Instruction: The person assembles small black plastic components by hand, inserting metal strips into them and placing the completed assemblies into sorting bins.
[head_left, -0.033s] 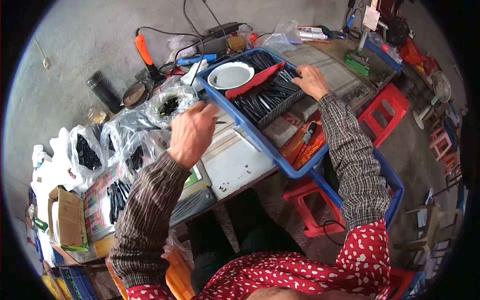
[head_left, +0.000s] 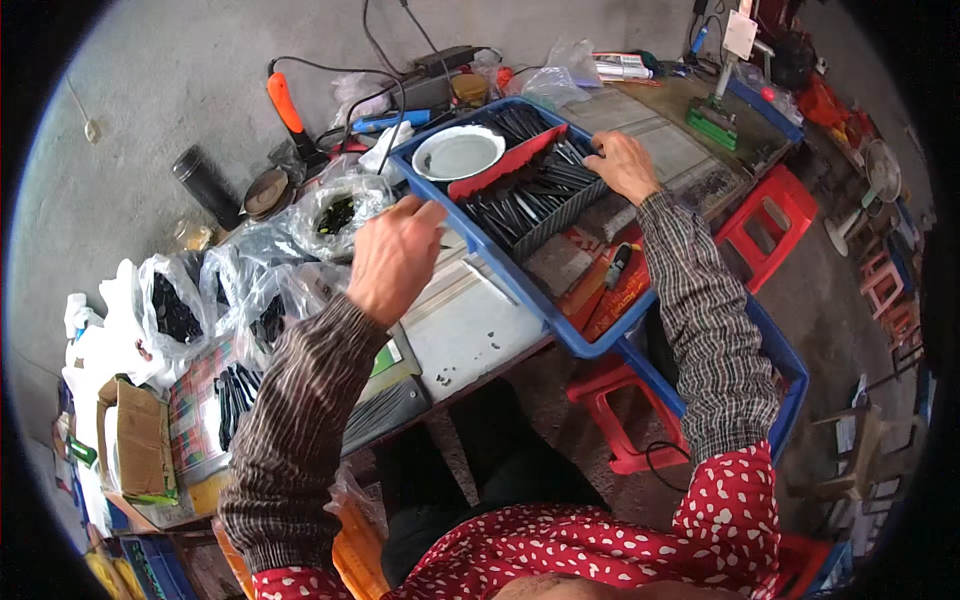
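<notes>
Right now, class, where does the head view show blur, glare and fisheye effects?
Head view: the left grip is motion-blurred, the right grip sharper; head view: white plastic at left looks washed out; head view: black corners frame a rounded image.

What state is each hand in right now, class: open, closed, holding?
Left hand: curled, blurred; any hold cannot be told.
Right hand: curled at the edge of the blue tray; any hold cannot be told.

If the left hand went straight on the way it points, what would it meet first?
The left hand would probably meet the left rim of the blue tray first, though depth is unclear.
</notes>
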